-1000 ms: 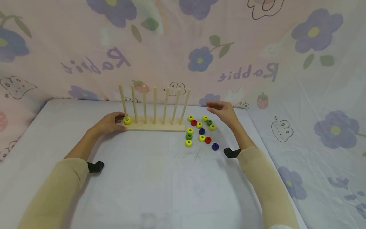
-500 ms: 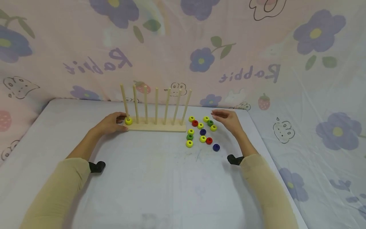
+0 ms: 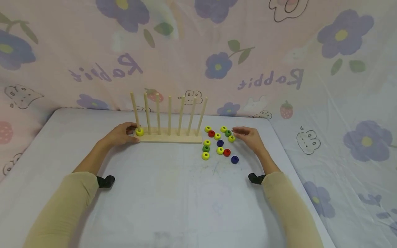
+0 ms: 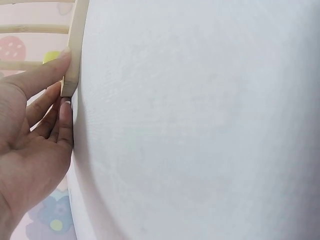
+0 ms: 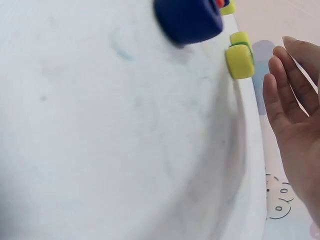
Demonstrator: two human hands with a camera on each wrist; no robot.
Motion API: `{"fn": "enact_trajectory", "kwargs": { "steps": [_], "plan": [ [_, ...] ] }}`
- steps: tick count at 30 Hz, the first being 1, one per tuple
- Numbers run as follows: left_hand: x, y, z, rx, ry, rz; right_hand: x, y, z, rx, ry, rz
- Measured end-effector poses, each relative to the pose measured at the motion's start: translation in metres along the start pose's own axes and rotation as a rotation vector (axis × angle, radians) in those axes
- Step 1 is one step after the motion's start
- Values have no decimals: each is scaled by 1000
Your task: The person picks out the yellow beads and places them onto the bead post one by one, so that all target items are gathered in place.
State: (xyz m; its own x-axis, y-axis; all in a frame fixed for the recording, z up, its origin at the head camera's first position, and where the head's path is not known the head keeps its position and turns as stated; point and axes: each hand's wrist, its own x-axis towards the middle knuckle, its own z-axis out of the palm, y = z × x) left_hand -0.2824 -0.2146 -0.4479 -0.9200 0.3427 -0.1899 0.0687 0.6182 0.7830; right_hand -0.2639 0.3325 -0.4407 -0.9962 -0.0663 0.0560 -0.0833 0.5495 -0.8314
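A wooden peg rack (image 3: 170, 139) stands on the table with a row of several upright pegs. One yellow bead (image 3: 140, 132) sits low on its leftmost peg. My left hand (image 3: 120, 134) grips the left end of the base; in the left wrist view the thumb lies on the rack's base (image 4: 75, 45) with the fingers round its end. My right hand (image 3: 252, 137) holds nothing, its fingers stretched toward the rightmost yellow bead (image 3: 231, 138). The right wrist view shows those fingers apart from the nearest yellow bead (image 5: 241, 61), with a dark blue bead (image 5: 187, 20) closer to the camera.
Loose yellow, red, green and blue beads lie right of the rack, among them a red bead (image 3: 227, 152) and a green bead (image 3: 206, 148). A white cloth covers the table (image 3: 173, 193). Behind it hangs a flower-patterned curtain (image 3: 173, 51).
My right hand has come down and slightly right, from above the far side of the beads to beside their right edge. The left hand keeps its hold on the rack.
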Motion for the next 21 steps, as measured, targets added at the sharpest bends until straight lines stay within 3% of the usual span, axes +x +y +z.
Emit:
{"fn": "enact_trajectory", "kwargs": {
  "steps": [11, 21],
  "plan": [
    [1, -3, 0, 2, 2, 6, -3, 21, 2, 24, -23, 40],
    [-2, -1, 0, -10, 8, 8, -4, 26, 9, -64, -24, 67]
  ]
}}
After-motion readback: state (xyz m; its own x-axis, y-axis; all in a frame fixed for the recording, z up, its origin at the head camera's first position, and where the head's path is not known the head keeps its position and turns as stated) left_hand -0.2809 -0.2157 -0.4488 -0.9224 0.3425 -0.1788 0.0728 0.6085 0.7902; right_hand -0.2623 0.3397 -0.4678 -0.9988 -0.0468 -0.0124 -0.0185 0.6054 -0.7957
